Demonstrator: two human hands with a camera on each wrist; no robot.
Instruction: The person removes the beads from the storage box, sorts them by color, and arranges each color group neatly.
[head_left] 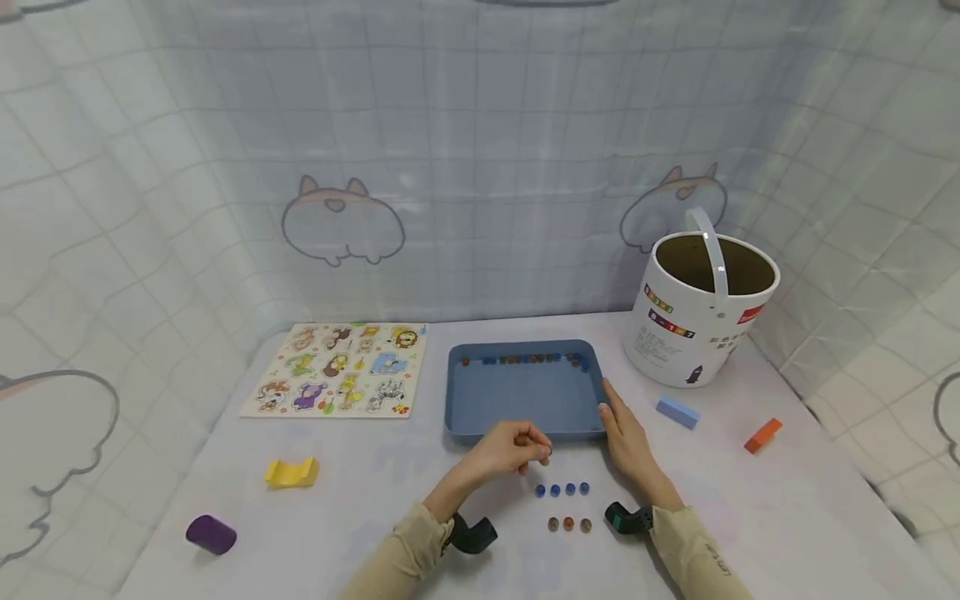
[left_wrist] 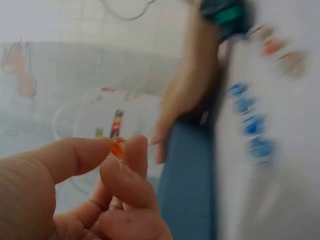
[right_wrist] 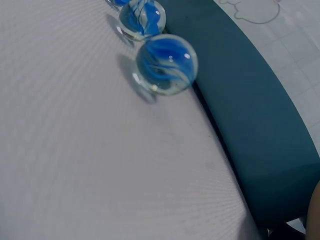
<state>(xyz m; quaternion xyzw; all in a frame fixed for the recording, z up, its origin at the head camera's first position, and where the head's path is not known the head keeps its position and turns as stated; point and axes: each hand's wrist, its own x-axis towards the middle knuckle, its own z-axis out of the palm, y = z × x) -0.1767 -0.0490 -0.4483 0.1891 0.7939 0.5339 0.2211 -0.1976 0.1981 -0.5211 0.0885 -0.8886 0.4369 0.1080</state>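
Fingers [left_wrist: 132, 150] pinching orange marble [left_wrist: 118, 148]

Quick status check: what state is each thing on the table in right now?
Left hand: pinching an orange marble.
Right hand: flat against the blue tray.
Blue tray: upright, marbles lined along its far wall.
Blue marbles: row of four on the table.
Brown marbles: row of three.
Bucket: upright, open.

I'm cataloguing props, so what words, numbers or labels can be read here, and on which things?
White bucket: coloured strips that look like digits, a red tag and small print, all too small to read.
Animal puzzle board: pictures only, no text that can be made out.
Sleeve: faint lettering, unreadable.
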